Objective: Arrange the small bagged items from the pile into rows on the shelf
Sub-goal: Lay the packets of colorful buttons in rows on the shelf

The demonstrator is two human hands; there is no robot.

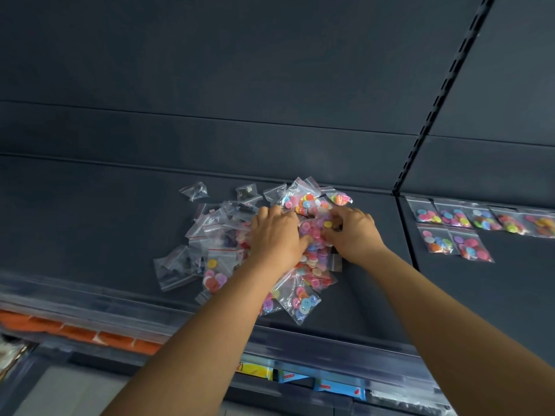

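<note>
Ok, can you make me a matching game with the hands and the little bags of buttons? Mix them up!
Things:
1. left hand
2. right hand
3. neat rows of bags
4. pile of bags

Places:
A. far right on the shelf
B. middle of the shelf, under both hands
C. on the pile's left part
D. on the pile's right part

Pairs: 1-C, 2-D, 3-A, 4-B

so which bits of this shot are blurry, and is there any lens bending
Head view: the near shelf edge and lower-left corner smear with motion blur; the pile of bags and the rows stay fairly sharp; the slotted upright leans from wide-angle distortion; lighting is dim and even.
</note>
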